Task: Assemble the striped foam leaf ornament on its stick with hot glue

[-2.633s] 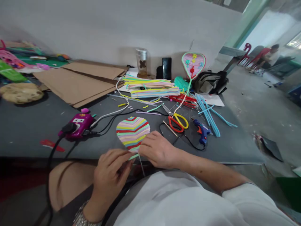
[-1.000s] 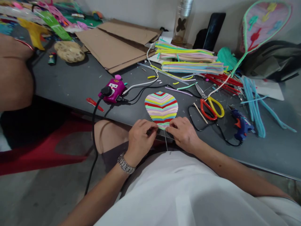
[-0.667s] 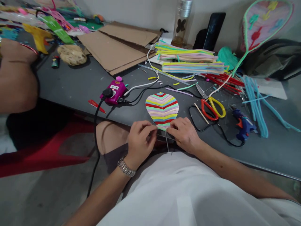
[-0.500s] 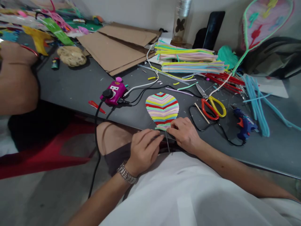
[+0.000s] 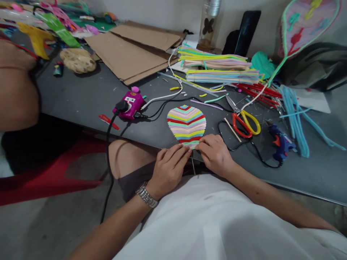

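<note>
A balloon-shaped piece of striped pipe cleaners (image 5: 186, 124) lies at the table's front edge, its narrow end toward me. My left hand (image 5: 170, 166) has its fingers pressed together on the lower left of that narrow end. On the opposite side, my right hand (image 5: 215, 153) pinches the lower right edge with thumb and fingers. Between the hands a thin stem (image 5: 193, 164) runs down from the piece toward my lap. The fingers partly cover the lowest green strips.
To the right lie scissors (image 5: 245, 124) and a blue glue gun (image 5: 282, 142) with its cord. Pipe-cleaner bundles (image 5: 222, 76) and cardboard (image 5: 135, 54) lie farther back. A purple power socket (image 5: 131, 104) sits at left, beyond it a co-worker's arm (image 5: 17, 86).
My left hand has moved up and right, its fingers now on the piece's lower edge. My right hand stays nearly in place. The co-worker's arm has shifted left in view.
</note>
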`<action>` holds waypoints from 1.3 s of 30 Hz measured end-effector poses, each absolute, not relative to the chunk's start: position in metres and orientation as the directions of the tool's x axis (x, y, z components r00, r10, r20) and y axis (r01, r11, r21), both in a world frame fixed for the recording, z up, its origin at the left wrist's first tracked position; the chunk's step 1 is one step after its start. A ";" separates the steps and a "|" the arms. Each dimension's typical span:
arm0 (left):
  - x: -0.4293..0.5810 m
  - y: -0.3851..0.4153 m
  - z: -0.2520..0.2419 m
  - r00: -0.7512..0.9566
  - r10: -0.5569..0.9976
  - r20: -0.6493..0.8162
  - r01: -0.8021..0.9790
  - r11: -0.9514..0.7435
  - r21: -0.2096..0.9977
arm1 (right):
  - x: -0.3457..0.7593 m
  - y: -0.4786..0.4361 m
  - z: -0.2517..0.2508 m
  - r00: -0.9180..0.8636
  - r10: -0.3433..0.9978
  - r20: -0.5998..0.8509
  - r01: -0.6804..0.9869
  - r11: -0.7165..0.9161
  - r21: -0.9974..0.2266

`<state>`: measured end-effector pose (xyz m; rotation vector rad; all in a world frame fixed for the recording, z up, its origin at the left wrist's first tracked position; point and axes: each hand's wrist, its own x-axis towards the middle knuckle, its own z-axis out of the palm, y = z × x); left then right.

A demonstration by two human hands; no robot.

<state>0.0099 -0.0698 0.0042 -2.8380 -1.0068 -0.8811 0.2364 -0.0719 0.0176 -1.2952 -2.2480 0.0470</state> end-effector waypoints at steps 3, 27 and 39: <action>0.010 -0.068 0.003 0.635 0.578 0.513 0.575 -0.797 0.185 | 0.238 -0.075 0.018 -0.372 0.820 0.436 0.792 0.525 -0.311; 0.010 -0.056 0.002 0.656 0.559 0.507 0.527 -0.820 0.223 | 0.235 -0.077 0.021 -0.492 0.768 0.411 0.823 0.564 -0.069; 0.014 -0.051 -0.007 0.585 0.515 0.627 0.495 -0.839 0.226 | 0.231 -0.080 0.021 -0.543 0.744 0.391 0.824 0.562 0.074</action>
